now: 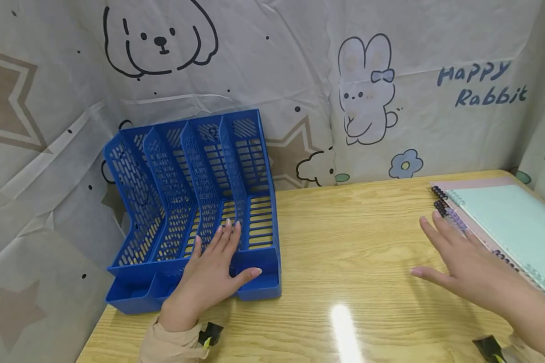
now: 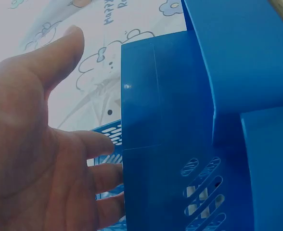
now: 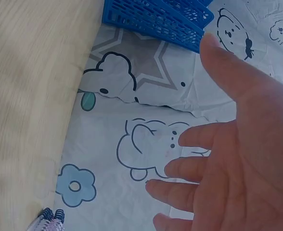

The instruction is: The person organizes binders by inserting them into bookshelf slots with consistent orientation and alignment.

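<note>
The blue rack (image 1: pixel 195 176) is stood at frame left, slots forward, seemingly for reach — left hand (image 1: pixel 213 269) held over it, right hand (image 1: pixel 468 262) near the notebooks (image 1: pixel 513 217) at frame right, both empty, fingers uncurled.

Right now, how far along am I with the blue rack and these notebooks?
Done, it seems: the blue rack stands on the table. In hand: nothing gripped; your left hand is spread over the rack's front, your right hand near the notebooks. Likely left: filing those notebooks, which lie stacked at the right; none shows in the rack.
</note>
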A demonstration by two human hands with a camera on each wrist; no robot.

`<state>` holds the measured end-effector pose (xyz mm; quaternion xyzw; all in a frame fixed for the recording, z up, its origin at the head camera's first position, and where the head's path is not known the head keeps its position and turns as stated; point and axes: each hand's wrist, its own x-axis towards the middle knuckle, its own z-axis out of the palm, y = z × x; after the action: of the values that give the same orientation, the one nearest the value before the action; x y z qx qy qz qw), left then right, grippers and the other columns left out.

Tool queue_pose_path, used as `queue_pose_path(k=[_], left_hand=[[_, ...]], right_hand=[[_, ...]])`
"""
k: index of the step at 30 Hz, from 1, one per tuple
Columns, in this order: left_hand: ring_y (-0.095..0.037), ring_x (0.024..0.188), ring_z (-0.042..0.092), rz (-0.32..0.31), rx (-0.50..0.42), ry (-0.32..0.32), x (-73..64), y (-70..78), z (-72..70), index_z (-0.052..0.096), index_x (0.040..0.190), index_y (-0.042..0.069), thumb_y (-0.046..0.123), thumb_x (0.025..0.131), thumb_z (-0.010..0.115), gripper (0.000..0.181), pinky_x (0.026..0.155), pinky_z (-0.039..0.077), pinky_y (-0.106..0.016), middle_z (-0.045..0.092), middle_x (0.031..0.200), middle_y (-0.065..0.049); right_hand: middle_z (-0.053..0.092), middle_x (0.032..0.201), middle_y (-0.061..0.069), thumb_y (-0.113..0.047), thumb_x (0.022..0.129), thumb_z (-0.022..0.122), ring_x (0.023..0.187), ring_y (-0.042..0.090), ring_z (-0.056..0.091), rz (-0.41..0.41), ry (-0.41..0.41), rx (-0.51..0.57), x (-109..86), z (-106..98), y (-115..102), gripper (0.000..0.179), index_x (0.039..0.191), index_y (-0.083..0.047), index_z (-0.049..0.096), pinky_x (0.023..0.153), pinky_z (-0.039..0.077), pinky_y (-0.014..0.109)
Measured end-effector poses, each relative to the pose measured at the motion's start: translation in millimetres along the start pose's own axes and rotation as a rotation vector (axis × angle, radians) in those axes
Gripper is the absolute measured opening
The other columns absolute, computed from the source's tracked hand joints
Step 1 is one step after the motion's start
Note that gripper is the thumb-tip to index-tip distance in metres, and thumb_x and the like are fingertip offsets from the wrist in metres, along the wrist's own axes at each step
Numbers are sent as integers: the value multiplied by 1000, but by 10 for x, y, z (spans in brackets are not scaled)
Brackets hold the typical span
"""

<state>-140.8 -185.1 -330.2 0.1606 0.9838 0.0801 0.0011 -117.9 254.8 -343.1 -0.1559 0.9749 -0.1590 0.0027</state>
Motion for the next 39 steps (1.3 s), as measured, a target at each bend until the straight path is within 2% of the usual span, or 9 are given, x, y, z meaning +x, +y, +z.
queue_pose_path(k=[6, 11, 17, 19, 23, 26, 39], left_hand=[[-30, 145, 11, 3, -16, -10, -12, -6, 3, 6, 152, 18, 73, 84, 44, 95, 112, -1, -63, 8, 158, -7], [-31, 145, 10, -18, -27, -9, -52, -55, -43, 6, 153, 17, 73, 84, 42, 95, 112, -3, -62, 8, 158, -8], [-31, 144, 12, -41, -39, 14, -83, -130, -78, 8, 153, 16, 72, 85, 43, 94, 113, 0, -62, 11, 158, -8], [-31, 144, 12, -44, -41, 13, -79, -147, -78, 8, 153, 15, 71, 85, 43, 94, 112, 1, -62, 11, 157, -9], [-32, 144, 12, -48, -49, 2, -57, -174, -77, 8, 153, 13, 71, 86, 42, 95, 112, 0, -64, 10, 157, -10], [-33, 144, 11, -51, -54, -9, -42, -195, -79, 8, 153, 12, 71, 86, 42, 94, 111, 0, -65, 9, 157, -12], [-33, 144, 12, -79, -51, -28, -46, -269, -122, 9, 152, 11, 72, 87, 38, 94, 110, 2, -66, 10, 157, -13]], right_hand=[[-3, 155, 24, -55, 89, 56, 132, 57, 16, -4, -18, 9, 25, 21, -77, 95, 153, -11, 2, 111, -9, 60], [4, 156, 25, -57, 88, 55, 134, 55, 18, -15, -29, 35, 56, 4, -155, 94, 153, -13, 4, 111, -1, 62], [7, 156, 24, -59, 88, 53, 135, 52, 19, -44, -16, 28, 112, -41, -283, 94, 153, -11, 6, 115, -6, 54], [8, 156, 23, -60, 88, 53, 135, 52, 20, -49, -19, 34, 133, -44, -338, 93, 153, -11, 6, 114, -1, 57], [13, 155, 23, -62, 87, 52, 132, 55, 23, -56, -28, 26, 174, -24, -431, 94, 153, -12, 9, 107, 16, 66], [16, 154, 24, -63, 86, 52, 130, 57, 25, -64, -29, 19, 201, -4, -495, 93, 152, -10, 13, 104, 22, 68], [25, 152, 22, -62, 88, 50, 133, 49, 30, -157, -29, 52, 362, 56, -894, 88, 149, -4, 25, 108, 22, 62]])
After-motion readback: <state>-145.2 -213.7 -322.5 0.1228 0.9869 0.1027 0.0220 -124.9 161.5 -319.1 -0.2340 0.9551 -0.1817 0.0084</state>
